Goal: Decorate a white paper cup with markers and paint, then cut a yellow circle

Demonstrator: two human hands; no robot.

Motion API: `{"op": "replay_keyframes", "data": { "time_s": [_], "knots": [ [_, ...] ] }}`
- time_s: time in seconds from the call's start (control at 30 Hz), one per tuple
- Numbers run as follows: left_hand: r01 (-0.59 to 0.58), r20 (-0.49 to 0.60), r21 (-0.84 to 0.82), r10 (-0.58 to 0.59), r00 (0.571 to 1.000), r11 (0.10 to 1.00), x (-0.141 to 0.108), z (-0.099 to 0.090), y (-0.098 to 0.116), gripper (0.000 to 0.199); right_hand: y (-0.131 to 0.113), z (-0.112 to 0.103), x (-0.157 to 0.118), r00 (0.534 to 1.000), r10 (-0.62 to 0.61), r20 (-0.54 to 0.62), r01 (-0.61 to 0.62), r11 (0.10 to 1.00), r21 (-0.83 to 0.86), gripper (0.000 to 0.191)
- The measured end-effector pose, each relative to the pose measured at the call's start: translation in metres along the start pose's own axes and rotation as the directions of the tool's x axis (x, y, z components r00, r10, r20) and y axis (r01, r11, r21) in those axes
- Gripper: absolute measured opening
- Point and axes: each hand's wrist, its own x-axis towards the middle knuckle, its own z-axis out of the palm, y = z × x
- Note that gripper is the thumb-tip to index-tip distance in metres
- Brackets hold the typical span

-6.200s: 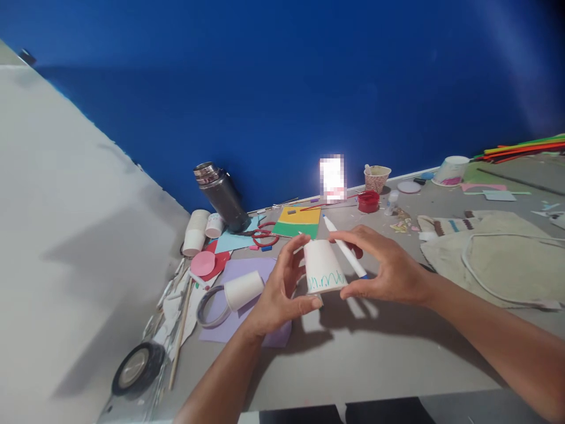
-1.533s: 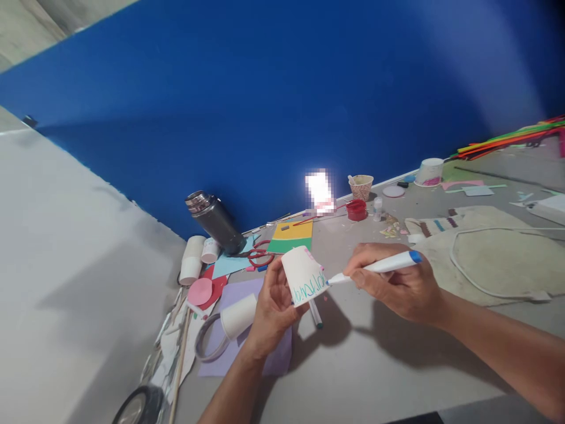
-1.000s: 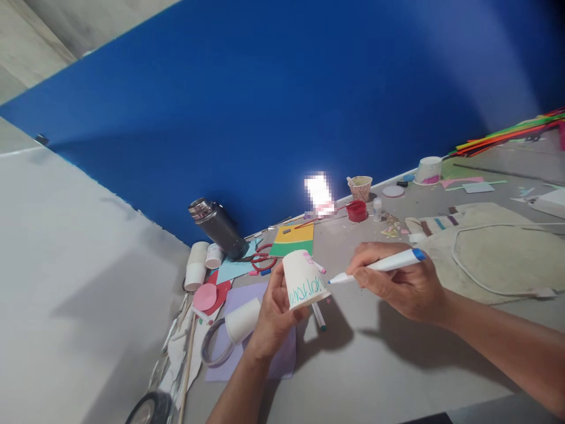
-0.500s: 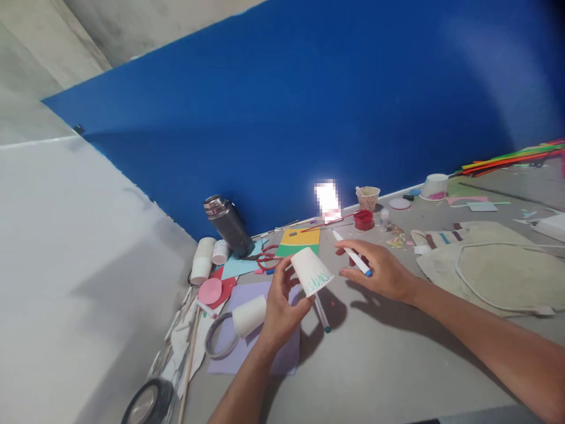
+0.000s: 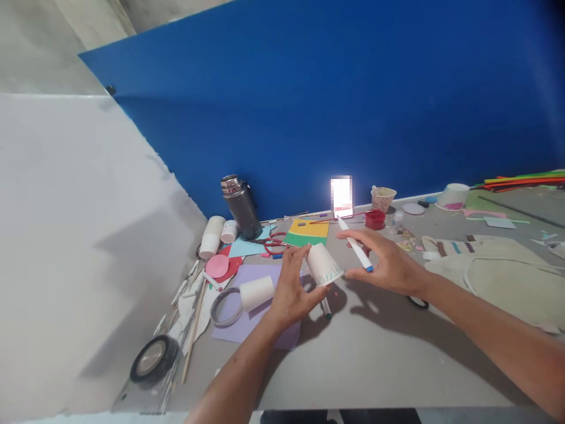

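My left hand (image 5: 293, 288) grips a white paper cup (image 5: 323, 263) above the table, its rim turned down and tilted toward the right. Teal wavy marks run along the cup near the rim. Between the fingers of my right hand (image 5: 384, 259) is a white marker (image 5: 354, 242) with a blue end toward me and its other end pointing up and away. The right fingertips are close to the cup's rim; whether they touch it I cannot tell. Below the cup, partly hidden, lies another white marker (image 5: 326, 308) with a dark green end.
Left of my hands, a second paper cup (image 5: 257, 293) and a tape roll (image 5: 226, 307) lie on purple paper (image 5: 282, 338). Behind are red-handled scissors (image 5: 276, 240), a dark flask (image 5: 241, 207) and a glowing screen (image 5: 342, 194). A cloth piece (image 5: 507, 271) lies at right.
The view has shifted, bringing the table's front edge in. My left hand has turned the cup slightly, and my hands are closer together. The blue-ended marker stays in my right hand.
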Motion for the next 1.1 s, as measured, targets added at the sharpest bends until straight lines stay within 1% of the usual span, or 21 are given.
{"op": "replay_keyframes", "data": {
  "time_s": [0.07,0.13,0.2,0.27,0.3,0.37,0.43,0.5,0.6,0.67,0.7,0.77,0.83,0.9,1.0,1.1],
  "knots": [
    [-0.069,0.042,0.047,0.067,0.997,0.997,-0.002,0.001,-0.002,0.084,-0.004,0.002,0.000,0.995,-0.058,0.079,0.058,0.998,-0.005,0.083],
    [-0.133,0.084,0.094,0.126,0.989,0.987,-0.004,0.002,-0.003,0.088,-0.007,0.005,0.001,0.979,-0.134,0.154,0.136,0.991,-0.003,0.095],
    [-0.179,0.105,0.123,0.167,0.980,0.976,-0.006,0.004,-0.002,0.091,-0.009,0.009,0.000,0.960,-0.200,0.197,0.204,0.979,0.001,0.095],
    [-0.203,0.100,0.118,0.192,0.976,0.972,-0.007,0.003,0.000,0.095,-0.008,0.011,-0.001,0.957,-0.211,0.199,0.214,0.977,0.011,0.088],
    [-0.199,0.098,0.095,0.189,0.977,0.975,-0.007,0.003,0.001,0.097,-0.006,0.011,-0.002,0.964,-0.186,0.189,0.185,0.983,0.023,0.085],
    [-0.141,0.112,-0.003,0.140,0.984,0.990,-0.007,0.001,0.003,0.104,-0.003,0.007,-0.006,0.983,-0.084,0.163,0.074,0.995,0.065,0.083],
    [-0.029,0.163,-0.153,0.054,0.985,0.988,-0.007,-0.001,0.005,0.106,0.001,0.002,-0.010,0.988,0.036,0.153,-0.056,0.990,0.126,0.085],
    [0.079,0.213,-0.297,-0.015,0.977,0.952,-0.006,-0.002,0.005,0.103,0.004,-0.002,-0.014,0.980,0.116,0.160,-0.147,0.970,0.196,0.085],
    [0.166,0.259,-0.449,-0.051,0.965,0.878,-0.004,-0.001,0.006,0.092,0.006,-0.002,-0.018,0.967,0.157,0.201,-0.214,0.928,0.304,0.087],
    [0.191,0.280,-0.505,-0.050,0.959,0.841,-0.003,0.000,0.008,0.085,0.007,0.001,-0.020,0.960,0.165,0.225,-0.236,0.909,0.343,0.087],
    [0.193,0.279,-0.507,-0.051,0.959,0.840,-0.003,0.001,0.009,0.082,0.007,0.003,-0.021,0.960,0.168,0.225,-0.240,0.909,0.342,0.087],
    [0.170,0.242,-0.437,-0.067,0.968,0.883,-0.003,0.002,0.010,0.079,0.009,0.004,-0.024,0.964,0.179,0.198,-0.236,0.918,0.318,0.084],
    [0.118,0.175,-0.293,-0.068,0.982,0.949,-0.004,0.003,0.009,0.080,0.011,0.004,-0.027,0.971,0.191,0.145,-0.227,0.927,0.299,0.079],
    [0.056,0.127,-0.162,-0.035,0.991,0.985,-0.005,0.005,0.008,0.083,0.010,0.003,-0.028,0.976,0.191,0.104,-0.213,0.935,0.284,0.076],
    [-0.021,0.128,-0.061,0.029,0.991,0.998,-0.007,0.007,0.005,0.087,0.005,0.003,-0.026,0.985,0.131,0.112,-0.151,0.969,0.196,0.078],
    [-0.066,0.152,-0.027,0.069,0.986,0.997,-0.008,0.009,0.005,0.092,0.000,0.007,-0.022,0.989,0.029,0.142,-0.044,0.993,0.107,0.086]
  ]
}}
